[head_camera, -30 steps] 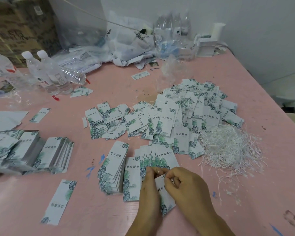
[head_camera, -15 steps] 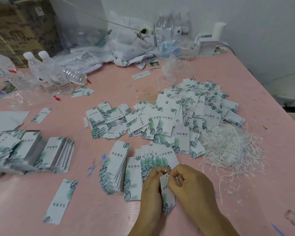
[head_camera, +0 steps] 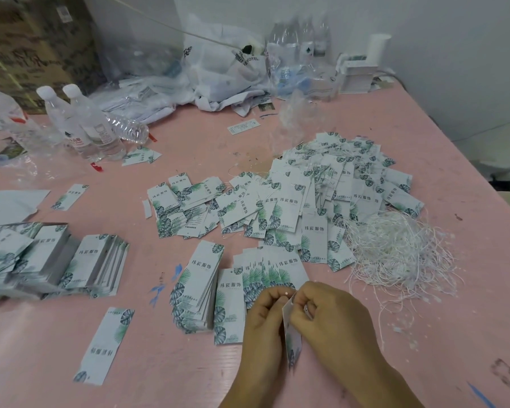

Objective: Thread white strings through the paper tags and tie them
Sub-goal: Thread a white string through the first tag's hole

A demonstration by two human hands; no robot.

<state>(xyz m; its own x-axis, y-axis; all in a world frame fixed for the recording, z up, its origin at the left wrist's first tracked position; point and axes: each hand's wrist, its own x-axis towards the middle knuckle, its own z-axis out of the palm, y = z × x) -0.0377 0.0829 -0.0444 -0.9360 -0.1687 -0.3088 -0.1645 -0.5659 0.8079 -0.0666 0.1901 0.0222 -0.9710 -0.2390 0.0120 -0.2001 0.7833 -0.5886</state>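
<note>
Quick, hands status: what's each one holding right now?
Left hand: pinching the top of the paper tag.
Right hand: fingers curled at the same tag's top; string not discernible.

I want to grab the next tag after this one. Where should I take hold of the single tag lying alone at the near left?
Judging by its pose, pinch the lone tag at a short end, best from its open left side. It lies flat and apart from the stacks, so lift an edge first.

Leaf-printed tag (head_camera: pixel 292 340) hangs edge-on, near the tangled white strings (head_camera: pixel 395 254).
</note>
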